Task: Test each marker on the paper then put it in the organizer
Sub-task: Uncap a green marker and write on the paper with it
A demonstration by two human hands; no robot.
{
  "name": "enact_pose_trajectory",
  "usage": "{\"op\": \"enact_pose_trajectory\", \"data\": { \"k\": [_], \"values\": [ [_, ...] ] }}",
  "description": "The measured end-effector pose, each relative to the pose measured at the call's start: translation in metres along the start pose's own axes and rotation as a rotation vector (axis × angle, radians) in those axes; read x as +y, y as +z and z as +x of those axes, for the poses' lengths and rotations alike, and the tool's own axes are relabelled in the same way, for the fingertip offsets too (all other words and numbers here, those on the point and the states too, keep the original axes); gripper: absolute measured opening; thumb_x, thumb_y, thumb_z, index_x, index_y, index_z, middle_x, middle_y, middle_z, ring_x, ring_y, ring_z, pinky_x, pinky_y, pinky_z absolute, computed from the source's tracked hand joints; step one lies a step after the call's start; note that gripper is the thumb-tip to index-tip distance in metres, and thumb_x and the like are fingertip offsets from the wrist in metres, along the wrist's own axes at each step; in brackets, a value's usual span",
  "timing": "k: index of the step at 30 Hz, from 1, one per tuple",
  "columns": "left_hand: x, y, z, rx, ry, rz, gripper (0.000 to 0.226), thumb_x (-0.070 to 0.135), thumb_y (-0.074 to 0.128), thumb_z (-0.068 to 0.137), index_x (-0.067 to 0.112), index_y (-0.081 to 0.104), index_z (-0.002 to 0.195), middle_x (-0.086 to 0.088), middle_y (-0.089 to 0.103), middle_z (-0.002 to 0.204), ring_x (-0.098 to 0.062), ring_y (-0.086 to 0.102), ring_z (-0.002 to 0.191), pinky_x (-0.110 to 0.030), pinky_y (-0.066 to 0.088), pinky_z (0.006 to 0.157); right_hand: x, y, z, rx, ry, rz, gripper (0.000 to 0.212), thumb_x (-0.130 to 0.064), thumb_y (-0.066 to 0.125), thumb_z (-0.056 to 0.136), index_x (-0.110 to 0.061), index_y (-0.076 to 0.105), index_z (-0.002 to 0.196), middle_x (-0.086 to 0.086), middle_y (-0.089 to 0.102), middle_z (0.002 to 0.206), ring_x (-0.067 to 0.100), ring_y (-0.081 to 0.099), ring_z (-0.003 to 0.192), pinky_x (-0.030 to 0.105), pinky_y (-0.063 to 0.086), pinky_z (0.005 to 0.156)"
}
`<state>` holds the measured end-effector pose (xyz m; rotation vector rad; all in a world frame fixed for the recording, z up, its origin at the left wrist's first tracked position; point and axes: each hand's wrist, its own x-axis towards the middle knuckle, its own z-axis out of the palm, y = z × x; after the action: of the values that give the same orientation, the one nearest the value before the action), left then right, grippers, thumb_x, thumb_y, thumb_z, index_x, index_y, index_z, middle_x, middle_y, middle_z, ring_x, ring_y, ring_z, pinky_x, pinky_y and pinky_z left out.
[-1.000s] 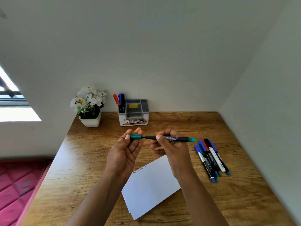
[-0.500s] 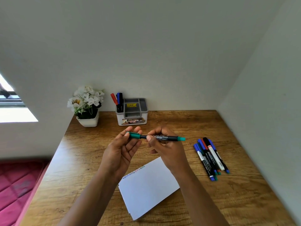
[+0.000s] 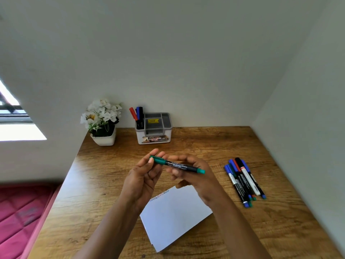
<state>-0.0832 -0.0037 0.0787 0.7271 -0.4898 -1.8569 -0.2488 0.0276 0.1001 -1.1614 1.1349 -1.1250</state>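
Table (image 3: 104, 184): brown wood-grain top, smooth, satin sheen, bright glare patch near left edge
Paper (image 3: 175, 215): white, matt, smooth
Green marker (image 3: 179, 166): plastic, black barrel slightly glossy with printed text, green cap duller
Loose markers (image 3: 244, 182): plastic barrels, black and white, light sheen
Organizer (image 3: 155, 135): smooth white plastic shell, grey plastic insert, glossy yellow sticker
Flower pot (image 3: 103, 140): white, smooth, matt; plastic or ceramic unclear
Mattress (image 3: 20, 212): pink quilted cloth
Wall (image 3: 168, 53): matt paint

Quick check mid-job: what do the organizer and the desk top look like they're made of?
The organizer looks like moulded plastic: a glossy white body with a grey, slightly translucent insert. The desk looks like wood or wood-effect laminate, with brown grain, knots and a soft sheen. The picture cannot settle which.
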Motion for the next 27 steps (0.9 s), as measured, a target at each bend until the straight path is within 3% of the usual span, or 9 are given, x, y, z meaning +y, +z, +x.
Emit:
{"op": "enact_pose_trajectory", "data": {
  "k": [4, 6, 9, 11, 13, 16, 18, 22, 27],
  "values": [
    [-0.002, -0.009, 0.006, -0.036, 0.002, 0.111, 0.036, 0.003, 0.046, 0.087, 0.006, 0.059, 0.121, -0.016, 0.065, 0.119, -0.022, 0.064, 0.108, -0.029, 0.051, 0.092, -0.005, -0.019, 0.004, -0.049, 0.306, 0.253, 0.027, -0.018, 0.061, 0.085, -0.01, 0.06, 0.111, 0.018, 0.073, 0.099, 0.02, 0.07, 0.077, 0.024, 0.057, 0.06],
    [-0.002, -0.011, 0.007, -0.077, 0.018, 0.184, 0.035, 0.004, 0.045, 0.089, 0.007, 0.059, 0.121, -0.016, 0.064, 0.12, -0.023, 0.063, 0.11, -0.028, 0.051, 0.092, -0.006, -0.022, 0.009, -0.084, 0.369, 0.159, 0.031, -0.023, 0.068, 0.078, -0.01, 0.062, 0.105, 0.015, 0.074, 0.095, 0.019, 0.071, 0.078, 0.023, 0.055, 0.061],
    [-0.005, -0.021, 0.008, -0.109, 0.034, 0.325, 0.042, 0.014, 0.05, 0.088, 0.019, 0.052, 0.13, -0.005, 0.063, 0.126, -0.02, 0.058, 0.118, -0.03, 0.045, 0.099, -0.006, -0.019, 0.019, -0.101, 0.382, 0.008, 0.023, -0.01, 0.072, 0.077, -0.014, 0.065, 0.098, 0.008, 0.075, 0.093, 0.017, 0.07, 0.086, 0.026, 0.05, 0.071],
    [-0.01, -0.04, 0.009, -0.089, 0.085, 0.76, 0.048, 0.033, 0.054, 0.089, 0.035, 0.042, 0.135, 0.004, 0.054, 0.136, -0.015, 0.048, 0.128, -0.029, 0.038, 0.103, -0.009, -0.014, 0.032, -0.032, 0.334, -0.119, 0.025, -0.009, 0.073, 0.077, -0.017, 0.066, 0.1, 0.002, 0.074, 0.094, 0.014, 0.068, 0.087, 0.03, 0.046, 0.076],
    [-0.016, -0.069, 0.011, -0.07, 0.141, 1.397, 0.065, 0.062, 0.053, 0.084, 0.04, 0.03, 0.14, 0.008, 0.035, 0.15, -0.013, 0.025, 0.141, -0.039, 0.014, 0.117, -0.014, -0.005, 0.052, 0.071, 0.244, -0.175, 0.028, -0.009, 0.072, 0.079, -0.019, 0.065, 0.104, -0.001, 0.071, 0.099, 0.014, 0.065, 0.092, 0.028, 0.048, 0.077],
    [-0.025, -0.103, 0.012, -0.09, 0.154, 1.93, 0.11, 0.096, 0.014, 0.057, 0.036, 0.011, 0.149, 0.015, 0.001, 0.155, -0.006, -0.01, 0.142, -0.043, -0.014, 0.115, -0.022, 0.012, 0.096, 0.182, 0.051, -0.177, 0.021, -0.007, 0.068, 0.082, -0.017, 0.065, 0.1, 0.0, 0.07, 0.099, 0.014, 0.065, 0.097, 0.033, 0.052, 0.09],
    [-0.03, -0.111, 0.014, -0.065, 0.223, 2.035, 0.112, 0.095, -0.005, 0.055, 0.037, 0.005, 0.149, 0.016, -0.006, 0.153, -0.007, -0.015, 0.142, -0.041, -0.017, 0.114, -0.029, 0.024, 0.131, 0.229, -0.082, -0.266, 0.019, -0.009, 0.069, 0.083, -0.011, 0.066, 0.102, 0.003, 0.071, 0.098, 0.015, 0.066, 0.096, 0.033, 0.052, 0.091],
    [-0.035, -0.112, 0.017, 0.003, 0.261, 2.037, 0.098, 0.089, 0.005, 0.069, 0.036, 0.005, 0.151, 0.017, -0.004, 0.154, -0.004, -0.014, 0.142, -0.038, -0.015, 0.115, -0.035, 0.046, 0.193, 0.276, -0.23, -0.472, 0.021, -0.012, 0.069, 0.083, -0.005, 0.066, 0.103, 0.009, 0.072, 0.103, 0.016, 0.066, 0.095, 0.028, 0.052, 0.086],
    [-0.037, -0.109, 0.017, 0.037, 0.255, 2.094, 0.092, 0.085, 0.003, 0.073, 0.036, -0.002, 0.15, 0.019, -0.012, 0.151, -0.002, -0.018, 0.14, -0.037, -0.015, 0.115, -0.02, 0.065, 0.237, 0.206, -0.212, -0.78, 0.019, -0.012, 0.07, 0.083, -0.004, 0.068, 0.1, 0.014, 0.071, 0.103, 0.026, 0.066, 0.096, 0.029, 0.049, 0.076]
  ]
}}
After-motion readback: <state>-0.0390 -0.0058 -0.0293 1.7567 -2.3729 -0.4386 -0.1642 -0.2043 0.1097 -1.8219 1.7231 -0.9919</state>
